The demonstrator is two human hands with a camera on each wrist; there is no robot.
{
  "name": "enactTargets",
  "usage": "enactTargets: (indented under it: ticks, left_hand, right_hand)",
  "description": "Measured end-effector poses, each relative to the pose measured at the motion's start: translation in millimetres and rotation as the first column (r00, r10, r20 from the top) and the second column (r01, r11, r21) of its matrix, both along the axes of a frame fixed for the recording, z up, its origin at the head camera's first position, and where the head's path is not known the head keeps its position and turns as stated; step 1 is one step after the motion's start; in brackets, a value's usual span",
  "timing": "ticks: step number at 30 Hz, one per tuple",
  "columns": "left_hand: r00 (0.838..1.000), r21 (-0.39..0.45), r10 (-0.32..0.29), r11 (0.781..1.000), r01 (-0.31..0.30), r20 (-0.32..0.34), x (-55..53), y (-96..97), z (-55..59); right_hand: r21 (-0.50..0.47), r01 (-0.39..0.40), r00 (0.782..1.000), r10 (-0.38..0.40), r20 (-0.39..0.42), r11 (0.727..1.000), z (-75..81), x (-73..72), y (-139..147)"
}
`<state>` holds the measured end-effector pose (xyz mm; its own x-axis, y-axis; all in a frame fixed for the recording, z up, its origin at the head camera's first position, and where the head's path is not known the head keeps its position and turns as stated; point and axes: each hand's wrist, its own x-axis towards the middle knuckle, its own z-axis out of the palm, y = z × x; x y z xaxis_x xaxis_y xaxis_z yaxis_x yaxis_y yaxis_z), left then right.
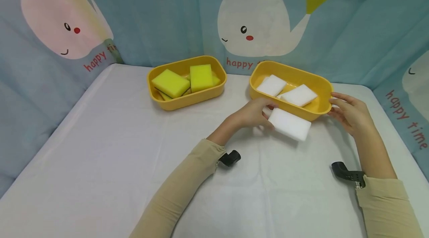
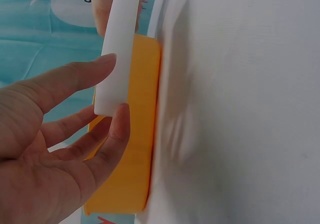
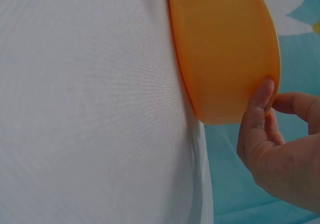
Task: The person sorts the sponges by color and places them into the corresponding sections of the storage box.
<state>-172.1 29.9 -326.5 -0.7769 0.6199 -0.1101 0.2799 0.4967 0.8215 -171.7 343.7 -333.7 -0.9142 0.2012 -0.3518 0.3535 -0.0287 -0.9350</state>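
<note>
In the head view, my left hand (image 1: 256,114) pinches one end of a white sponge block (image 1: 289,124), held in front of the right yellow tub (image 1: 291,108). Seen from the left wrist, the thumb and fingertips press opposite faces of the white block (image 2: 118,49), with the tub wall (image 2: 142,149) behind it. My right hand (image 1: 353,113) is at the tub's right end. The right wrist view shows that hand (image 3: 280,144) pinching the tub's rim between thumb and finger. Inside this tub lie white sponges (image 1: 299,95).
A second yellow tub (image 1: 187,101) stands to the left, with yellow sponges (image 1: 172,82) piled in it. Both tubs are near the back of the white-covered table (image 1: 110,148). Behind them hangs a blue curtain (image 1: 161,18) printed with whales.
</note>
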Motion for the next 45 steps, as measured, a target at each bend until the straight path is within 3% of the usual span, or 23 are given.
enactTargets:
  ticks: [6,14,30,35,45]
  left_hand:
    - [1.000,-0.010,0.019,1.000,-0.019,0.021,-1.8,0.5,8.1]
    - [0.999,-0.029,-0.012,1.000,0.011,-0.048,-7.9,-0.6,20.3]
    - [0.994,-0.080,0.083,0.993,-0.089,-0.078,-28.9,2.2,43.1]
    - [0.989,-0.104,0.114,0.987,-0.123,-0.091,-35.9,3.5,45.3]
    - [0.986,-0.047,0.160,0.986,-0.162,-0.055,-47.1,3.5,46.7]
  right_hand:
    - [0.027,0.006,1.000,-0.006,-0.002,1.000,-1.9,-1.1,1.3]
    - [0.040,0.003,1.000,-0.003,0.012,0.999,-1.3,0.4,0.8]
    - [0.031,-0.002,1.000,0.002,0.009,1.000,-1.2,0.8,1.6]
    - [0.001,-0.013,1.000,0.013,-0.004,1.000,-1.1,1.2,1.8]
    - [-0.025,-0.020,1.000,0.019,-0.011,0.999,-0.4,0.1,1.1]
